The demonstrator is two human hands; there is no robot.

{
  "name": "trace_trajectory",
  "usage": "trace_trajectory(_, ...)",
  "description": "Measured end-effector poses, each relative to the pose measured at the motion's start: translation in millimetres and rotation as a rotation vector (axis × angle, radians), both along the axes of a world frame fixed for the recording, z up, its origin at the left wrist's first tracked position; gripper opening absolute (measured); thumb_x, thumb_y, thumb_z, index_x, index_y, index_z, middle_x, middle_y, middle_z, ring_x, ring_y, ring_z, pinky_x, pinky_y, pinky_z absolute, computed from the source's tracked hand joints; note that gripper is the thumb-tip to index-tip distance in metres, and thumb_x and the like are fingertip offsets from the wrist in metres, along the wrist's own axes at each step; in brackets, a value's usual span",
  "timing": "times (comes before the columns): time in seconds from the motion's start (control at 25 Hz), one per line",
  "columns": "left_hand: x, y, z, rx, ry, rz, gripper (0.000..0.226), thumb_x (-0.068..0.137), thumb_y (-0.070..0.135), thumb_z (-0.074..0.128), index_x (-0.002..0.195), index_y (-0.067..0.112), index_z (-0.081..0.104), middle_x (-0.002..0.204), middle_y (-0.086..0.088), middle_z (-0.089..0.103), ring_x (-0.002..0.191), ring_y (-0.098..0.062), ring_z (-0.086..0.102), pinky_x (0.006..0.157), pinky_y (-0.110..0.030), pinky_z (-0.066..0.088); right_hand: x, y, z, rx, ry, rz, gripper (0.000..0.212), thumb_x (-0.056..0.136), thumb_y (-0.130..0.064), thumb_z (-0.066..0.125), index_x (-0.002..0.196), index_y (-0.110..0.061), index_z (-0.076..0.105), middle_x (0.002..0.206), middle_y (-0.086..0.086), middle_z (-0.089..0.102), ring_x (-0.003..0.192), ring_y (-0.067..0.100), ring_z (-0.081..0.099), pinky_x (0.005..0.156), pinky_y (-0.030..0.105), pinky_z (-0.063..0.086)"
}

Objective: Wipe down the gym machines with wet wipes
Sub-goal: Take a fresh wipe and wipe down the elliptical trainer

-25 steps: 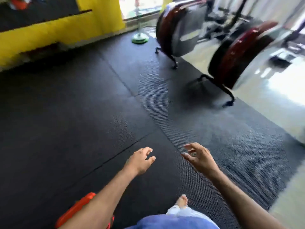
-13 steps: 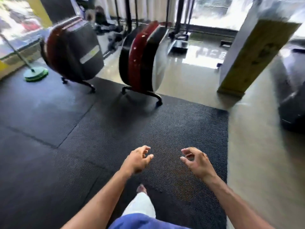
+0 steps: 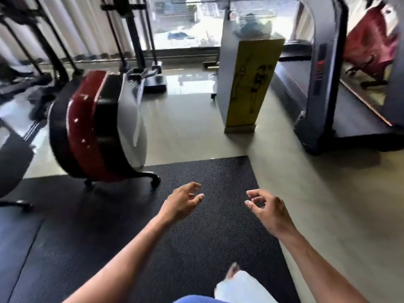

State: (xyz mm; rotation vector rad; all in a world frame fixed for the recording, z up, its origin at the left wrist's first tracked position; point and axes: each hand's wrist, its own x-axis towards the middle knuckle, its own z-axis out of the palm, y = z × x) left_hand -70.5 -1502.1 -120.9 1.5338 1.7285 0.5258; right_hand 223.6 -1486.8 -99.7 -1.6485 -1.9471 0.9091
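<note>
Both my hands hang in front of me over the black rubber mat (image 3: 196,248) and hold nothing. My left hand (image 3: 181,203) has its fingers loosely curled, and so has my right hand (image 3: 267,208). A red, black and white gym machine (image 3: 96,130) on a wheeled stand is to the upper left, about an arm's length beyond my left hand. A dark treadmill (image 3: 321,84) stands at the upper right on the tiled floor. No wet wipe is in view.
A grey and yellow pillar (image 3: 247,84) rises between the two machines. Black upright frames (image 3: 135,40) stand by the window behind. Part of another dark machine (image 3: 11,167) shows at the left edge. My foot and white trouser leg (image 3: 238,285) are below.
My view has swung to the right and forward: the yellow wall and green-based pole left the frame, the pillar and treadmill came in. Both hands keep the same loose pose.
</note>
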Motion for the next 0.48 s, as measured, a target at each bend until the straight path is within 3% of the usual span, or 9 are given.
trace_trajectory(0.12,7.0,120.2,9.0,0.076,0.022,-0.082,0.036,0.099,0.041,0.065,0.132,0.028,0.063,0.129,0.008,0.069,0.103,-0.002,0.07,0.095,-0.032,0.057,5.5,98.1,-6.6,0.072,0.072,-0.096,0.026,0.089,-0.026,0.079,0.114,-0.025,0.073,0.106,-0.01,0.072,0.093,0.0,0.068,0.085,0.026,0.057)
trace_trajectory(0.24,20.1,236.3,18.0,0.124,0.047,-0.088,0.035,0.1,0.037,0.066,0.132,0.023,0.063,0.126,0.003,0.07,0.098,-0.004,0.069,0.083,-0.018,0.054,11.0,206.3,-2.8,0.143,0.128,-0.111,0.023,0.089,-0.027,0.078,0.112,-0.026,0.073,0.104,-0.011,0.073,0.092,0.0,0.069,0.083,0.023,0.056)
trace_trajectory(0.36,30.9,325.9,41.6,0.151,0.029,-0.071,0.033,0.099,0.035,0.068,0.13,0.025,0.064,0.124,0.003,0.071,0.097,-0.005,0.071,0.083,-0.025,0.058,17.7,295.1,15.2,0.148,0.152,-0.112,0.021,0.091,-0.027,0.076,0.112,-0.026,0.073,0.105,-0.012,0.073,0.093,-0.003,0.068,0.079,0.012,0.053)
trace_trajectory(0.48,36.1,422.5,64.8,0.228,0.007,-0.044,0.031,0.099,0.033,0.067,0.129,0.025,0.065,0.12,0.006,0.072,0.095,-0.004,0.071,0.084,-0.026,0.058,19.4,396.6,34.0,0.168,0.161,-0.087,0.02,0.093,-0.026,0.074,0.112,-0.025,0.073,0.108,-0.012,0.071,0.094,-0.004,0.067,0.076,0.013,0.053)
